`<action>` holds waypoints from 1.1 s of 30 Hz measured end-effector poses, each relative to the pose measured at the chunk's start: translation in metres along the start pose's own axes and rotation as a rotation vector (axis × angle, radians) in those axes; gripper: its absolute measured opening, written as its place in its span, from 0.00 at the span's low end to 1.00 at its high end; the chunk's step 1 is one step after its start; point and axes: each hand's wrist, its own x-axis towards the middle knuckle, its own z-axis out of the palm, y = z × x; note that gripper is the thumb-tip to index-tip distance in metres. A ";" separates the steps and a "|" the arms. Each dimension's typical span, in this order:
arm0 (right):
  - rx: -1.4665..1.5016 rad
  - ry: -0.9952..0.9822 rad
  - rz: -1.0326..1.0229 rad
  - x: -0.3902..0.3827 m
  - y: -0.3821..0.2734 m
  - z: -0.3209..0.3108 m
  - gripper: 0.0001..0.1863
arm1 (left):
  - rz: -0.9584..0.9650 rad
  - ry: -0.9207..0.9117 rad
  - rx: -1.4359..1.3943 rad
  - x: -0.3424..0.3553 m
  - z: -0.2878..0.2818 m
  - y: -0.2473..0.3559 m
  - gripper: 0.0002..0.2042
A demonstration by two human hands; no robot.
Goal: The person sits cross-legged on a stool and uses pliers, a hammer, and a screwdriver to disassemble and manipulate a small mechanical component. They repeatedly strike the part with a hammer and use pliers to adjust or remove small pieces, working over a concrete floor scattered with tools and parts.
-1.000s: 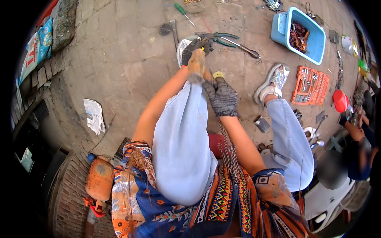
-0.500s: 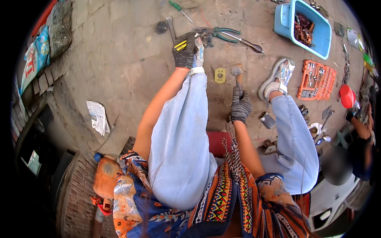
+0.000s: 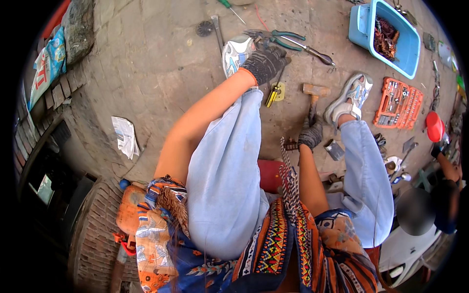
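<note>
My left hand (image 3: 265, 63), in a dark knit glove, is above my left sandal (image 3: 232, 54), its fingers closed on the shaft of a yellow-and-black screwdriver (image 3: 272, 96), which points handle-down. The handle overlaps a yellow plate (image 3: 280, 91) on the ground. My right hand (image 3: 309, 133), also gloved, grips the handle of a rusty-headed hammer (image 3: 316, 90) low beside my right foot (image 3: 351, 97). Green-handled pliers (image 3: 286, 41) and a wooden-handled tool (image 3: 320, 55) lie just beyond my left hand.
A blue tub (image 3: 408, 53) of tangled scrap and an orange socket set (image 3: 395, 102) are at right, near a red bowl (image 3: 435, 126) and a co-worker's arm (image 3: 448, 165). A paper sheet (image 3: 126, 136) and an orange rusty tool (image 3: 128, 210) lie left.
My left hand has shifted right across the sandal, and the screwdriver now hangs down over the yellow plate. The hammer, earlier raised by my leg, is now lower at right, its head turned sideways.
</note>
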 end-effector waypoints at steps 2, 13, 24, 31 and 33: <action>0.014 0.025 0.033 0.002 -0.003 -0.007 0.17 | -0.289 0.260 0.043 0.010 -0.006 -0.016 0.16; 0.703 -0.003 -0.106 0.033 -0.123 0.015 0.11 | -0.683 -0.218 0.019 0.028 -0.020 -0.071 0.23; 0.842 0.098 -0.607 0.017 -0.239 -0.038 0.21 | -0.237 0.510 -0.616 0.017 -0.155 -0.012 0.13; 0.984 0.125 -0.786 0.008 -0.234 -0.085 0.16 | -0.135 0.647 -0.313 0.003 -0.211 0.028 0.18; 0.826 0.212 -0.880 0.001 -0.235 -0.098 0.16 | -0.144 0.682 -0.344 0.004 -0.220 0.035 0.18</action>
